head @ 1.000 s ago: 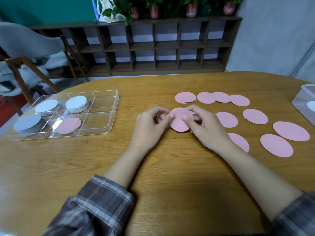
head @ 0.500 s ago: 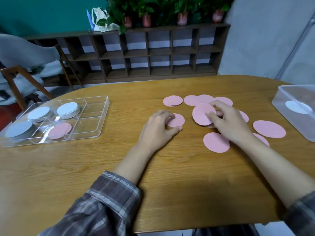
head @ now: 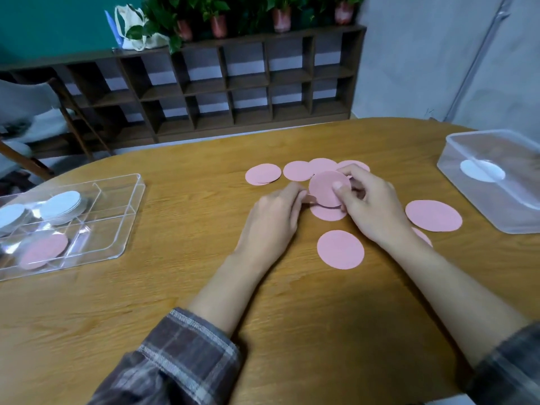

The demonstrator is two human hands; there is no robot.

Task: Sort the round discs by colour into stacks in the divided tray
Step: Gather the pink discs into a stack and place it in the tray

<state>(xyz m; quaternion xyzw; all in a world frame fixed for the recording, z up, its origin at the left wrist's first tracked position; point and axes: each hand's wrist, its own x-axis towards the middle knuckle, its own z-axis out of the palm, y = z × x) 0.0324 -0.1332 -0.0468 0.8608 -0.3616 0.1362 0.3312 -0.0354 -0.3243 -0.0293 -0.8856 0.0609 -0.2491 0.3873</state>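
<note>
My right hand (head: 371,206) pinches a pink disc (head: 325,188), lifted and tilted above the table. My left hand (head: 274,220) meets it from the left, its fingertips on the edge of the held discs. Another pink disc (head: 328,213) lies flat just beneath them. Several more pink discs lie around: a row behind (head: 263,174), one in front (head: 340,249), one to the right (head: 434,215). The clear divided tray (head: 117,229) stands at the left, holding white disc stacks (head: 62,202) at the back and pink discs (head: 43,250) in a front compartment.
A clear plastic box (head: 493,197) with a white disc (head: 482,174) inside stands at the table's right edge. Beyond the table are a dark wooden shelf unit (head: 233,83) with potted plants and a chair (head: 32,112) at the left.
My right hand has carried its pink disc leftward to my left hand, which shifted right to meet it. The small disc under my left hand is no longer seen apart.
</note>
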